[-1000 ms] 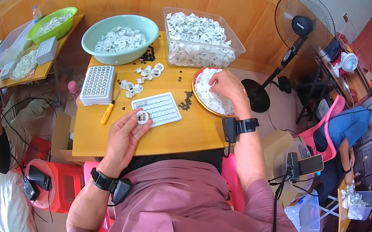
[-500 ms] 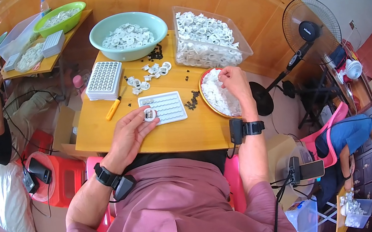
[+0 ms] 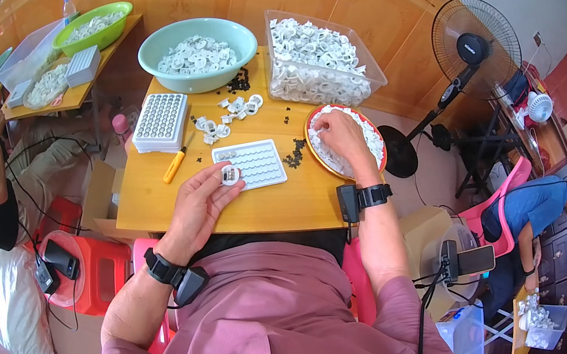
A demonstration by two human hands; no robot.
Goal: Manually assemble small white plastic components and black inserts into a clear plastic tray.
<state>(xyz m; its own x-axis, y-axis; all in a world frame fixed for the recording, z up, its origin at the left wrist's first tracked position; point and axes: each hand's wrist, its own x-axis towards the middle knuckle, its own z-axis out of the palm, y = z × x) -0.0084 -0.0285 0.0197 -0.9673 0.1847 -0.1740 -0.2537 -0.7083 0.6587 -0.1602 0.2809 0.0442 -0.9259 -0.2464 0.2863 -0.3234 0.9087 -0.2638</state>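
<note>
My left hand (image 3: pixel 200 204) pinches a small round white plastic part (image 3: pixel 230 176) between thumb and fingers, just over the near left corner of a white tray (image 3: pixel 266 177). The part has an opening with something dark or metallic inside. A few grey round pieces (image 3: pixel 226 155) lie in the tray's far left slots. On the right, my right hand (image 3: pixel 345 140) is at the pile of small white pieces (image 3: pixel 372 140) in a red-and-gold rimmed plate (image 3: pixel 328 170). Its fingers are drawn together, and whatever is between the fingertips is hidden.
Stacked filled trays (image 3: pixel 159 120) and a yellow-handled screwdriver (image 3: pixel 174 167) lie left. Loose white parts (image 3: pixel 237 108) and small black pieces (image 3: pixel 295 154) dot the table. A pale green basin (image 3: pixel 202 84) and clear bin (image 3: pixel 329 91) stand behind. A fan (image 3: pixel 474 49) stands right; co-workers sit on both sides.
My right hand has shifted left and slightly nearer across the plate, its fingertips lower toward the white pieces. My left hand keeps its hold on the round part, almost unmoved.
</note>
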